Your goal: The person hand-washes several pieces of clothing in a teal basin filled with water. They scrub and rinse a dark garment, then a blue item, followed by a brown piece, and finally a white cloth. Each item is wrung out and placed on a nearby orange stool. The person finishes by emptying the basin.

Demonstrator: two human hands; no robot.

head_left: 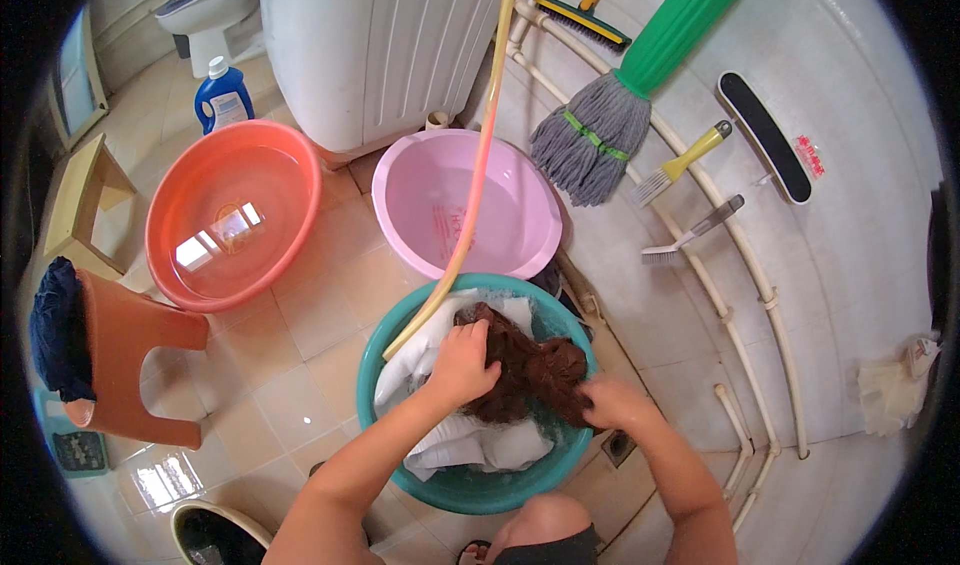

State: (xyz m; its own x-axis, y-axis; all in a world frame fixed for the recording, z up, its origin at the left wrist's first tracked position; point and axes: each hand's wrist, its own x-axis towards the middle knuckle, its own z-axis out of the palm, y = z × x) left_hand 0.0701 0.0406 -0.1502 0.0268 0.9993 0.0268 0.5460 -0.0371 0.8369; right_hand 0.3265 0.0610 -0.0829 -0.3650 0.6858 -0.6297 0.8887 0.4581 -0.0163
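A teal basin [371, 345] stands on the floor in front of me with water and wet laundry in it. Over the basin, my left hand [464, 365] grips the left part of a dark brown cloth garment [520, 365]. At the basin's right rim, my right hand [612, 403] is closed on the other end of the same garment. Its middle looks bunched and twisted. White cloth [500, 445] lies below and around it in the water. A yellowish hose [470, 220] hangs down, its end at the basin's upper left rim.
An orange basin [160, 215] of water and a pink basin [410, 180] stand beyond. At left are an orange stool [130, 335] with dark cloth, a wooden stool [65, 205] and a blue bottle [222, 97]. A mop [595, 135], brushes [690, 160] and pipes [735, 335] line the right wall.
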